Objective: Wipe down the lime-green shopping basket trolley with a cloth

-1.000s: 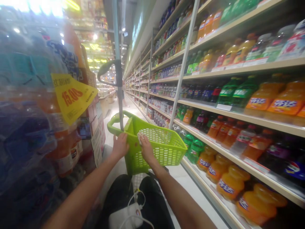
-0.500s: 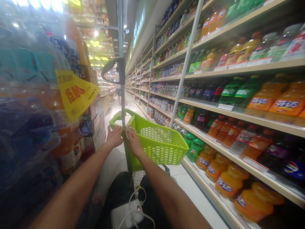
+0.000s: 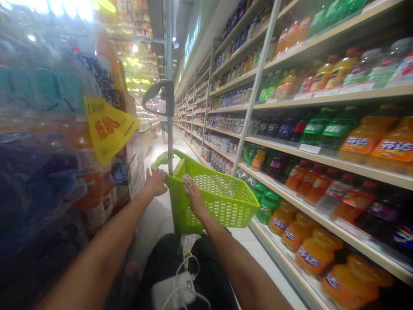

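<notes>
A lime-green shopping basket [image 3: 222, 202] with perforated sides stands in front of my knees. Its grey pull handle [image 3: 155, 97] rises upright on a pole at the near left end. My left hand [image 3: 155, 181] grips the basket's rim at that left end, beside the foot of the pole; the fingertips are partly hidden. In my right hand [image 3: 196, 199] is a small crumpled whitish cloth [image 3: 186, 182], pressed on the basket's near top rim, right of the pole.
Shelves of bottled drinks [image 3: 322, 148] run along the right side. Stacked bottle packs [image 3: 41, 99] with a yellow price sign [image 3: 109, 129] crowd the left. On my lap lies a white power bank [image 3: 174, 290] with cables. A person [image 3: 162, 112] stands far down the aisle.
My right hand has slid right with the cloth along the basket rim, away from the pole. My left hand keeps its place on the basket. The whole view has shifted slightly.
</notes>
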`<state>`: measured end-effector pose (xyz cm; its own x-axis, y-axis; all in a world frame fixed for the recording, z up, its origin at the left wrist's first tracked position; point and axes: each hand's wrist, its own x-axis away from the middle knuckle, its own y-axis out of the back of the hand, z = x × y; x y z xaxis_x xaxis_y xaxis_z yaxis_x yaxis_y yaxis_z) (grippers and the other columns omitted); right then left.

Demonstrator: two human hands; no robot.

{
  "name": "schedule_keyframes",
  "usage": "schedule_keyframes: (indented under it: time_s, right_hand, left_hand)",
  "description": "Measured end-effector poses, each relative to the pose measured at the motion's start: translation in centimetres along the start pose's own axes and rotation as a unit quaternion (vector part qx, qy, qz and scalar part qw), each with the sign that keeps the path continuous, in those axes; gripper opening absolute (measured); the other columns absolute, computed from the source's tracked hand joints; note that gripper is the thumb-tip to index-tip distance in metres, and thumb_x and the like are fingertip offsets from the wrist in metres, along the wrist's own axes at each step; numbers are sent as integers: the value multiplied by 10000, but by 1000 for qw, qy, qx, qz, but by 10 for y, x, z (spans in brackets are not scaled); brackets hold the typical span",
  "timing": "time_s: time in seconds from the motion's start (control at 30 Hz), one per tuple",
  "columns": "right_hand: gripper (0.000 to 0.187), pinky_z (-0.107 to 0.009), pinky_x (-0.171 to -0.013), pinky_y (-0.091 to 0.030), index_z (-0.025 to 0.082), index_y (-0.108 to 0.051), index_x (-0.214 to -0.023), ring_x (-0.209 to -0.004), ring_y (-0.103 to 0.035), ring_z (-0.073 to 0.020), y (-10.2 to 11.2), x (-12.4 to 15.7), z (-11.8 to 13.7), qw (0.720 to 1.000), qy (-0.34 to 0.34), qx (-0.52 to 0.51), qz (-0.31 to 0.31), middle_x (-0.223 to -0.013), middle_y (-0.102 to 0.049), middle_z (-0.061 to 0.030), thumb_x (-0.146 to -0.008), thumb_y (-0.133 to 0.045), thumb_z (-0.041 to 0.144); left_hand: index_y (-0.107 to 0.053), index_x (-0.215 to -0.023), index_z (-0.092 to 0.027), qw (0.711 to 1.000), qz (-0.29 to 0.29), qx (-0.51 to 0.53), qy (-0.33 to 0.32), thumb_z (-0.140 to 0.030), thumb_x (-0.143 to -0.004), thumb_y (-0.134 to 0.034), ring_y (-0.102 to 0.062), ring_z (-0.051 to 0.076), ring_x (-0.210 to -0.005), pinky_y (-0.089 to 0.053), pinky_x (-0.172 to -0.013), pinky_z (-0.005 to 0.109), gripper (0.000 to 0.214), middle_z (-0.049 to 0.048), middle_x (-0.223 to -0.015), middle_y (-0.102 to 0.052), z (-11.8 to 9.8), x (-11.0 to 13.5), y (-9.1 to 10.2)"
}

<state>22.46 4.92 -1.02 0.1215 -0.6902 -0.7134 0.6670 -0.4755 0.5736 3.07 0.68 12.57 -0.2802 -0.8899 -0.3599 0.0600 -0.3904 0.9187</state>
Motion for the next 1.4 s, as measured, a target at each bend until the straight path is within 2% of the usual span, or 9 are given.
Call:
schedule_keyframes:
  time_s: [0.17, 0.33, 0.43, 0.67, 0.8, 0.93, 1.13, 1.27, 1.4]
  right_hand:
    - [550, -364, -1048, -340, 86, -473, -1263, -1298, -332, -218, 11, 7, -10, 999, -36, 15, -10, -1377, -383, -169, -723, -415, -5]
    - [587, -388, -1038, -353, 153, -466, -1273, -1288, -348, -207, 17, 7, -25, 998, -49, 5, -47, -1362, -416, -124, -707, -419, 2]
    - [568, -383, -1046, -343, 138, -481, -1256, -1284, -351, -211, 28, 5, -26, 997, -64, 11, -49, -1359, -418, -126, -703, -426, 18]
    - [530, -367, -1065, -307, 140, -482, -1227, -1267, -355, -202, 43, -14, 22, 999, -1, -7, -40, -1319, -455, -101, -708, -435, 45]
    - [598, -383, -1009, -355, 105, -411, -1277, -1141, -438, -237, 49, -30, 41, 999, -26, 20, -41, -1218, -496, -136, -686, -501, 72]
    - [470, -383, -951, -384, 136, -519, -1165, -1063, -458, -232, 62, -27, 29, 998, -24, 57, -8, -1118, -520, -114, -700, -494, 75]
    - [416, -405, -1003, -353, 144, -560, -1082, -1149, -413, -225, 69, -1, 6, 995, -66, 42, -67, -1205, -472, -115, -696, -448, 40]
    - [423, -405, -1050, -325, 175, -542, -1114, -1237, -363, -205, 82, -20, 26, 990, 0, 20, -141, -1305, -426, -84, -743, -395, 35]
    - [504, -435, -1087, -276, 211, -416, -1276, -1310, -279, -194, 118, -77, 70, 970, 117, 15, -213, -1395, -334, -48, -805, -342, 48]
  left_hand:
    - [-404, -1238, -204, 1000, -6, 8, -6, -324, -695, -499, -279, 289, -1280, -114, -1061, 595, 564, 101, -1339, -420, -6, 11, 4]
    - [-442, -1203, -216, 999, -15, 20, -33, -328, -707, -493, -322, 297, -1245, -102, -1065, 587, 510, 87, -1279, -474, -18, 14, 8]
    - [-452, -1191, -215, 998, -22, 24, -47, -330, -712, -497, -344, 303, -1218, -86, -1055, 598, 495, 85, -1248, -496, -29, 13, 11]
    - [-474, -1148, -216, 997, -39, 24, -70, -297, -719, -509, -362, 279, -1179, -72, -1070, 532, 438, 66, -1196, -510, -53, 13, 15]
    - [-467, -1152, -186, 996, -30, 26, -76, -298, -715, -513, -348, 284, -1177, -135, -1050, 499, 454, 84, -1221, -482, -61, 12, 15]
    - [-466, -1154, -173, 996, -23, 25, -80, -287, -723, -499, -338, 284, -1192, -100, -1053, 490, 447, 84, -1224, -481, -62, 10, 15]
    - [-443, -1190, -174, 997, -21, 49, -63, -277, -727, -483, -264, 278, -1285, -49, -1075, 511, 476, 91, -1330, -423, -59, 8, 11]
    - [-382, -1260, -172, 997, -1, 64, -36, -292, -730, -466, -179, 272, -1344, -33, -1075, 564, 550, 101, -1428, -320, -59, 8, 7]
    - [-364, -1282, -183, 998, 3, 65, -24, -339, -724, -468, -159, 269, -1357, -52, -1059, 610, 588, 94, -1439, -313, -58, 10, 7]
